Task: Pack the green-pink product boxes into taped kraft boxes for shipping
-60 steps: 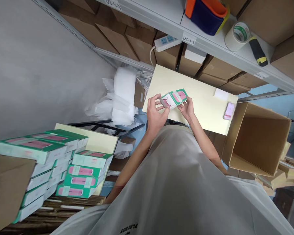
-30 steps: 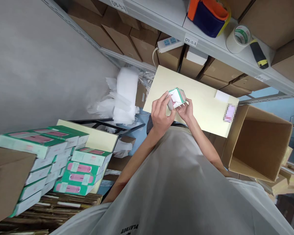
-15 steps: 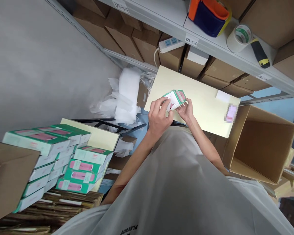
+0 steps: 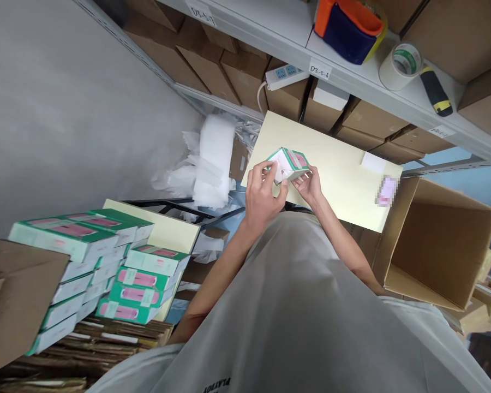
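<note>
While you hold the small carton (image 4: 291, 162) up in the head view, it sits clear of the pale surface (image 4: 343, 164) below it, carried only by your two hands. Your left hand (image 4: 264, 194) has its fingers curled and pinched on the near-left end, where a white flap seems to stand open. Your right hand (image 4: 309, 185) pinches the lower right edge with its fingertips.

Both grips are shallow, at the edges rather than around the body. If you press hard on the open end with the left fingers, I judge the thin card could crease or the flap could tear. If the right pinch loosens at the same moment, the carton could twist and drop to the surface. I cannot tell whether anything lies inside; if so, tilting the open end downward could let it slide out.

The open cardboard box (image 4: 437, 240) stands well apart on your right, and the stack of green cartons (image 4: 106, 262) well apart on your left, so neither would catch a fall.
</note>
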Demonstrator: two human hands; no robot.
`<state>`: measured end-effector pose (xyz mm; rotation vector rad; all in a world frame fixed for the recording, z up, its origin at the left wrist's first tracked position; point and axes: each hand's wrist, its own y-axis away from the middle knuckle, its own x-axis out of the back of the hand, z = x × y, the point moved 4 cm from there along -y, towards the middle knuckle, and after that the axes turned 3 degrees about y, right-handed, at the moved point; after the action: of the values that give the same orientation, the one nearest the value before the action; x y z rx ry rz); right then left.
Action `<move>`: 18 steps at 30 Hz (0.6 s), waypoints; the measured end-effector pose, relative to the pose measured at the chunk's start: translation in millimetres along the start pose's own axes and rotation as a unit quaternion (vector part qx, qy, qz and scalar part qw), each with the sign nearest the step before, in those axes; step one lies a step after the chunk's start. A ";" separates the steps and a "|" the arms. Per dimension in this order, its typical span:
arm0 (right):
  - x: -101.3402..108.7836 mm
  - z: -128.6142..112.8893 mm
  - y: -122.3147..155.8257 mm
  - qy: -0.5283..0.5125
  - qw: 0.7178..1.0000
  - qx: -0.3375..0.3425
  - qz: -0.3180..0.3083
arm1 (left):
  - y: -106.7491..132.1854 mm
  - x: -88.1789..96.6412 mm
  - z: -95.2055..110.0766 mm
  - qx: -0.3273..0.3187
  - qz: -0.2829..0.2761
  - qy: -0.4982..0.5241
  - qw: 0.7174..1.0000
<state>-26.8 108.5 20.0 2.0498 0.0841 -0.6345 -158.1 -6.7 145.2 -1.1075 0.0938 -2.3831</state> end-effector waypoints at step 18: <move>36.5 -2.0 -31.8 0.162 0.972 -0.168 0.000 | -33.3 -29.4 -52.3 0.091 -0.174 0.208 0.958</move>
<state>-4.2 120.4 -21.2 1.8041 0.3584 -0.2568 -194.4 28.5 98.8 -0.5585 -0.1909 -2.8407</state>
